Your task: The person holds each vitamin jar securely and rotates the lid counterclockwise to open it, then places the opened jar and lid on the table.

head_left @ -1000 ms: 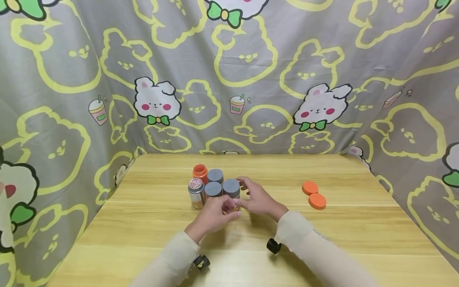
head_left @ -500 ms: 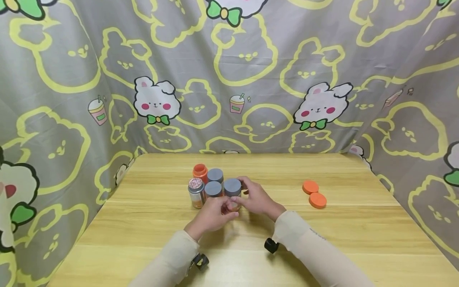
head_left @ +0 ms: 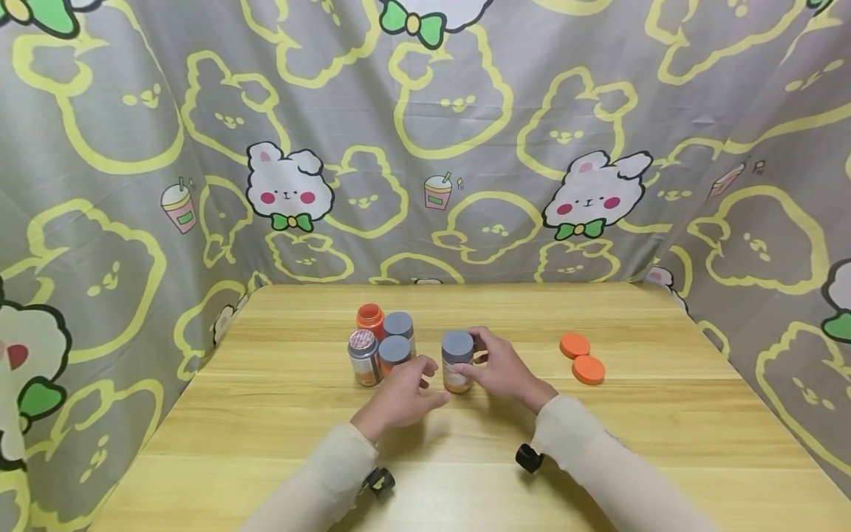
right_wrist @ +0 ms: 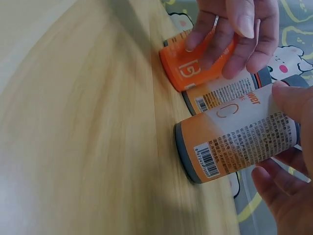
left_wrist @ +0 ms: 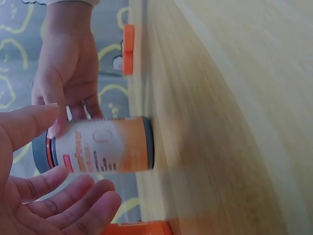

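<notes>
In the head view my right hand (head_left: 508,375) holds an upright supplement bottle (head_left: 457,347) with a grey lid, thumb at the near side and fingers behind. Its white and orange label faces the left wrist camera, where the bottle (left_wrist: 105,149) shows whole. My left hand (head_left: 402,397) is just left of it, fingers spread and loosely bent, apart from the bottle. Beyond the left hand stand two grey-lidded bottles (head_left: 395,349), one partly hidden by that hand. Beside them are a lidless orange bottle (head_left: 370,319) and a bottle with a patterned seal on top (head_left: 363,360).
Two orange lids (head_left: 575,346) lie touching on the right part of the wooden table (head_left: 665,436). A patterned curtain (head_left: 465,148) hangs behind the table and along both sides.
My right hand has drawn the grey-lidded bottle to the right, away from the cluster. My left hand, beside that bottle before, now has a gap to it, its fingers more spread.
</notes>
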`<state>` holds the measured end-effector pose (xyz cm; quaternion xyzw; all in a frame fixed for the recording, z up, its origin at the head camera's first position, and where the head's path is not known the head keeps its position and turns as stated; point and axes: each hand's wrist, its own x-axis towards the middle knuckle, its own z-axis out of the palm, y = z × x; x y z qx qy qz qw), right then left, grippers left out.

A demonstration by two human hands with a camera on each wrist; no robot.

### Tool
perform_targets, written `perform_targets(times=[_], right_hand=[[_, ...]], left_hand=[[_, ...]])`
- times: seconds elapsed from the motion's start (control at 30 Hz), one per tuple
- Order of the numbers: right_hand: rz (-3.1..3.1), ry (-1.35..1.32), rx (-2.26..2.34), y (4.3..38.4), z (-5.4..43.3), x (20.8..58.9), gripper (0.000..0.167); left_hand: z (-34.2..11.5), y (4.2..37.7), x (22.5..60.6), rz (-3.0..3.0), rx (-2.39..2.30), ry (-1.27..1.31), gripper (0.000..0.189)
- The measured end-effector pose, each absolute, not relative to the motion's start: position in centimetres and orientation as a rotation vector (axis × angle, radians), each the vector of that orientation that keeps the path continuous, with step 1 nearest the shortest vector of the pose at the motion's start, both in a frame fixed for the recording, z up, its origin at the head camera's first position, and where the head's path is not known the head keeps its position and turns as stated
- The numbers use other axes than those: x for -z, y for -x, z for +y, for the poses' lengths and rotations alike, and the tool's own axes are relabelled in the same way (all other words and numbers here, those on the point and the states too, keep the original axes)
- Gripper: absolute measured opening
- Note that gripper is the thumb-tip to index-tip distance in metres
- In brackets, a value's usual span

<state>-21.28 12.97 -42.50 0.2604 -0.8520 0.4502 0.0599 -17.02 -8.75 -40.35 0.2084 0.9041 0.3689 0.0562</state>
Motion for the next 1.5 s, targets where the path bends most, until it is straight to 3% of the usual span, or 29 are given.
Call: perform_targets(times=[0.47, 0.87, 1.13, 1.27, 1.5], right_hand=[[-2.531, -0.631, -1.623, 19.7, 14.8, 42.2, 0.054], [-2.388, -0.383, -2.067, 18.8, 14.6, 42.1, 0.047], [-2.231, -0.291, -2.297, 18.5, 14.3, 42.0, 0.044], [-2.341, -0.385, -2.139, 18.5, 14.7, 42.1, 0.046], [-2.613, -0.667, -1.389, 18.4, 15.9, 42.2, 0.041]], left_hand=[[-6.4, 18.2, 40.7, 2.745, -1.033, -0.643, 0.066], [-4.2, 19.2, 40.9, 2.735, -1.106, -0.747, 0.060], [-3.4, 19.2, 40.9, 2.724, -1.171, -0.738, 0.066], [-3.2, 19.2, 40.8, 2.752, -1.158, -0.727, 0.061], [-3.4, 19.2, 40.7, 2.817, -1.007, -0.752, 0.059]])
